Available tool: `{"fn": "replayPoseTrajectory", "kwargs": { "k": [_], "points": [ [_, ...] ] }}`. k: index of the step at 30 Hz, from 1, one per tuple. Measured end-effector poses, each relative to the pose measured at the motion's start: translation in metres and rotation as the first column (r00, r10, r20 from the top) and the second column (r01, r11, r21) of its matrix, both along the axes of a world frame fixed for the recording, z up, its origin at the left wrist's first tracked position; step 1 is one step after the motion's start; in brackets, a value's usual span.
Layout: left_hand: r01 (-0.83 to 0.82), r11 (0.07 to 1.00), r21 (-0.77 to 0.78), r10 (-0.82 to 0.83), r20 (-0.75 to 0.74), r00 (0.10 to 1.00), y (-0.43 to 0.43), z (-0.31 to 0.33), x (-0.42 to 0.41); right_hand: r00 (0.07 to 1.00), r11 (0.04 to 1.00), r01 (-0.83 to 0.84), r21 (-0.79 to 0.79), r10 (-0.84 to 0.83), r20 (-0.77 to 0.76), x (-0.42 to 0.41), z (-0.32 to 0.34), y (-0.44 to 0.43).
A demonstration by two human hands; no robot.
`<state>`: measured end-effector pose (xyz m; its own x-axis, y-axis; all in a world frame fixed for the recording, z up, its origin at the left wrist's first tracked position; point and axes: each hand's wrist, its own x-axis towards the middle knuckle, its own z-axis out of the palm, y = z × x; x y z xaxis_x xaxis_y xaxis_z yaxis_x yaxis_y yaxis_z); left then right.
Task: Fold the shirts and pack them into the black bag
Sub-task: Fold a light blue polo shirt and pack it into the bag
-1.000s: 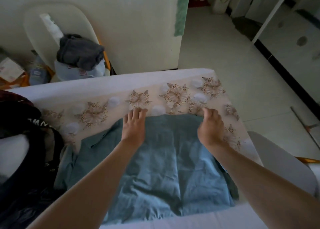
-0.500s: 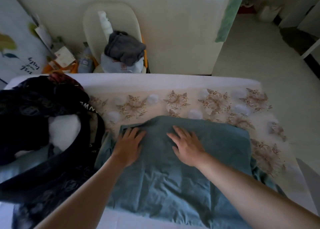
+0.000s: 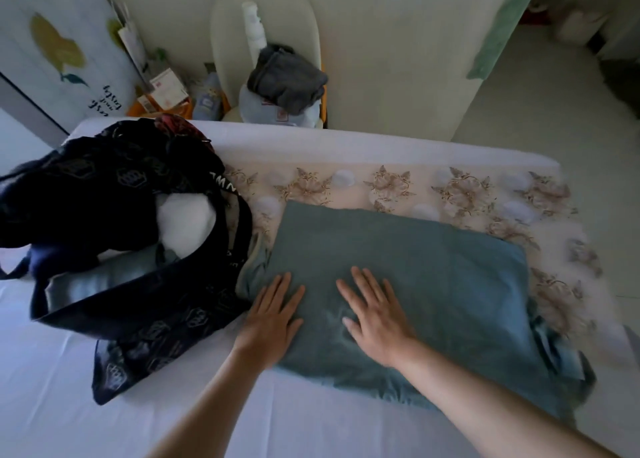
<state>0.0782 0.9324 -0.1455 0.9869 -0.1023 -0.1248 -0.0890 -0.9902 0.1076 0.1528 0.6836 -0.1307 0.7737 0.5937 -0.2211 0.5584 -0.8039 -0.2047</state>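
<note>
Two hands, one shirt laid out. The teal-blue folded cloth shirt [image 3: 415, 260] lies on the white-covered table [image 3: 69, 405], partly over one floral patterned cloth [image 3: 460, 191]. Its long axis runs left to right, and its smooth folded edge is on the far side. The left hand [image 3: 272, 314] is flat with straight fingers, pressing the shirt's left end. The right hand [image 3: 375, 314] is flat too, fingers spread, palm down. Neither grips anything. One black printed fabric bag [image 3: 138, 305] sits just left of the shirt, mouth gaping, with a white bundle [image 3: 187, 225] and a pale blue folded piece [image 3: 104, 284] inside.
</note>
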Motion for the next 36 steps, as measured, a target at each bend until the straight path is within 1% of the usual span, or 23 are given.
{"fn": "replayPoseTrajectory", "kwargs": {
  "k": [3, 6, 8, 10, 11, 13, 16, 17, 20, 21, 22, 23, 24, 25, 26, 27, 28, 29, 30, 31, 33, 34, 36],
  "points": [
    [-0.067, 0.996, -0.057, 0.069, 0.027, 0.997, 0.01, 0.004, -0.035, 0.995, 0.991, -0.094, -0.091, 0.096, 0.022, -0.022, -0.006, -0.008],
    [-0.228, 0.95, -0.211, 0.255, 0.106, 0.961, 0.007, 0.018, -0.059, 0.998, 0.987, -0.042, -0.155, 0.048, 0.036, -0.028, 0.0, -0.01],
    [-0.407, 0.865, -0.294, 0.447, 0.081, 0.891, 0.001, 0.026, -0.069, 0.999, 0.986, 0.015, -0.166, -0.009, 0.038, -0.036, 0.005, -0.006],
    [-0.594, 0.727, -0.344, 0.617, -0.052, 0.785, -0.002, 0.034, -0.071, 1.0, 0.989, 0.013, -0.148, -0.009, 0.028, -0.052, 0.008, -0.003],
    [-0.643, 0.671, -0.371, 0.659, -0.1, 0.745, -0.001, 0.038, -0.07, 0.999, 0.989, -0.022, -0.144, 0.026, 0.024, -0.061, 0.009, -0.002],
    [-0.638, 0.636, -0.434, 0.679, -0.077, 0.73, 0.003, 0.047, -0.068, 0.996, 0.986, -0.084, -0.147, 0.086, 0.014, -0.078, 0.006, -0.003],
    [-0.617, 0.652, -0.44, 0.7, 0.037, 0.714, 0.013, 0.059, -0.07, 0.998, 0.984, -0.049, -0.172, 0.044, -0.036, -0.094, 0.005, -0.005],
    [-0.623, 0.674, -0.398, 0.693, 0.047, 0.72, 0.016, 0.06, -0.074, 0.998, 0.983, -0.043, -0.178, 0.033, -0.059, -0.099, 0.009, -0.006],
    [-0.665, 0.734, -0.14, 0.67, -0.011, 0.742, 0.023, 0.052, -0.095, 0.995, 0.987, -0.075, -0.14, 0.065, -0.08, -0.111, 0.016, -0.016],
    [-0.645, 0.761, -0.075, 0.647, 0.013, 0.762, 0.023, 0.05, -0.101, 0.994, 0.99, -0.042, -0.136, 0.028, -0.108, -0.115, 0.019, -0.02],
    [-0.595, 0.802, -0.052, 0.598, 0.069, 0.799, 0.02, 0.047, -0.103, 0.993, 0.994, 0.006, -0.11, -0.02, -0.119, -0.12, 0.021, -0.025],
    [-0.511, 0.858, -0.055, 0.513, 0.135, 0.848, 0.015, 0.047, -0.103, 0.992, 0.995, 0.056, -0.078, -0.064, -0.106, -0.124, 0.022, -0.03],
    [-0.385, 0.919, -0.086, 0.395, 0.192, 0.898, 0.006, 0.047, -0.099, 0.989, 0.993, 0.109, -0.041, -0.112, -0.092, -0.127, 0.023, -0.036],
    [-0.231, 0.965, -0.123, 0.252, 0.21, 0.945, -0.004, 0.048, -0.094, 0.983, 0.986, 0.165, -0.015, -0.166, -0.084, -0.13, 0.022, -0.044],
    [-0.077, 0.986, -0.148, 0.105, 0.193, 0.976, -0.016, 0.049, -0.089, 0.974, 0.976, 0.218, 0.008, -0.217, -0.068, -0.132, 0.022, -0.054],
    [0.033, 0.987, -0.158, -0.01, 0.14, 0.99, -0.028, 0.05, -0.086, 0.959, 0.959, 0.282, 0.021, -0.281, -0.043, -0.133, 0.023, -0.066],
    [0.09, 0.982, -0.164, -0.081, 0.063, 0.995, -0.041, 0.05, -0.084, 0.939, 0.938, 0.345, 0.023, -0.345, -0.012, -0.134, 0.025, -0.079],
    [0.086, 0.982, -0.169, -0.095, -0.05, 0.994, -0.052, 0.05, -0.083, 0.912, 0.913, 0.408, 0.022, -0.409, 0.029, -0.135, 0.028, -0.093],
    [0.045, 0.99, -0.137, -0.064, -0.14, 0.988, -0.061, 0.049, -0.081, 0.876, 0.878, 0.478, 0.023, -0.478, 0.069, -0.134, 0.032, -0.108],
    [-0.001, 0.996, -0.094, -0.015, -0.173, 0.985, -0.069, 0.049, -0.079, 0.828, 0.834, 0.552, 0.022, -0.551, 0.105, -0.134, 0.037, -0.122],
    [-0.067, 0.995, -0.078, 0.054, -0.159, 0.986, -0.086, 0.054, -0.073, 0.715, 0.722, 0.692, 0.013, -0.688, 0.128, -0.134, 0.048, -0.15],
    [-0.053, 0.993, -0.11, 0.038, -0.134, 0.99, -0.095, 0.055, -0.07, 0.66, 0.664, 0.748, -0.005, -0.742, 0.117, -0.134, 0.051, -0.162],
    [0.062, 0.978, -0.2, -0.077, -0.071, 0.995, -0.119, 0.056, -0.062, 0.551, 0.547, 0.835, -0.063, -0.831, 0.073, -0.132, 0.056, -0.184]
  ]
}}
